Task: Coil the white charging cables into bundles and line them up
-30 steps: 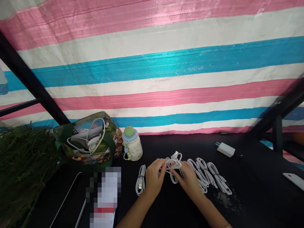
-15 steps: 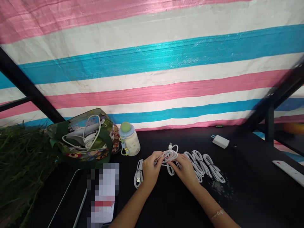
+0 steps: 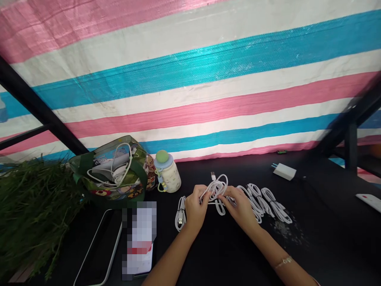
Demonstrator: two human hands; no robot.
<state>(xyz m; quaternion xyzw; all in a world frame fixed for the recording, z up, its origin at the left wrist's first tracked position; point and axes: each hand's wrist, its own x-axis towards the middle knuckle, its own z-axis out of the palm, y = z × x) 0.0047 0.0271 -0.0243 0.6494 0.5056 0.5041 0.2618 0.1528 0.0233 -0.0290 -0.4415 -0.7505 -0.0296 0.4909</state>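
Between my two hands is a loosely coiled white USB cable, its metal plug sticking up at the top. My left hand pinches the coil from the left, and my right hand grips it from the right with thumb and fingers. Just left of my left hand lies a tied white cable bundle with its plug showing. Several tied white cable bundles lie to the right, partly behind my right hand. Another white loop shows on the table beneath the held coil.
A green patterned bag with a white device and cord inside stands at left, beside a bottle. Two phones lie in front, one blurred out. A white charger and power strip are at right. Greenery fills the left edge.
The held coil has opened into wider, looser loops, and both hands still hold it. The whole view has shifted slightly, so things appear farther right.
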